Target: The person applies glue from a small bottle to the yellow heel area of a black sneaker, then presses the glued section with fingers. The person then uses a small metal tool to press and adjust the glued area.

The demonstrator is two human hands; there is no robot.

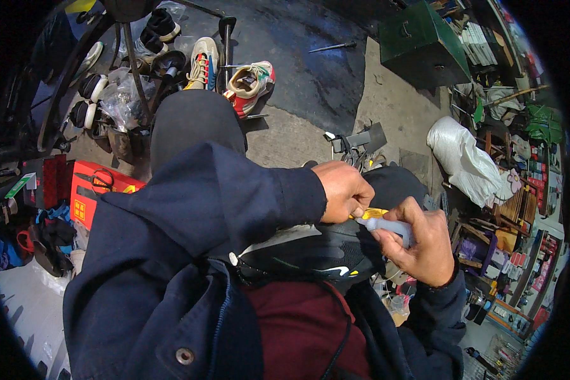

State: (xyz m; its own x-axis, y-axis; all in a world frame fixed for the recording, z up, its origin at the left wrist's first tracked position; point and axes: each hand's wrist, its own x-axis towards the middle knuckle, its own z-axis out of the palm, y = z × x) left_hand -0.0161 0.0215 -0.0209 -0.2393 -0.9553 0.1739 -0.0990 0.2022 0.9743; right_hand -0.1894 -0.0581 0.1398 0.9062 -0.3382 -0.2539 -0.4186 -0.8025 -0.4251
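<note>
Across my lap lies a black shoe (316, 253) with a white-and-yellow curved mark on its side. My right hand (424, 247) is closed around a small translucent squeeze bottle (392, 229), which lies nearly level with its narrow nozzle pointing left. The nozzle tip is close to the fingers of my left hand (343, 190). Those fingers are curled and pressed together beside a bright yellow part (376, 213) at the far edge of the shoe. What the left fingers pinch is hidden by the hand itself.
Beyond my knee, a beige shoe (202, 60) and a red-and-white shoe (250, 85) sit by a metal stand (225, 47). A red paper bag (85, 196) is at left. Right are a green metal box (421, 44), a white sack (465, 161) and crowded trays of tools and supplies.
</note>
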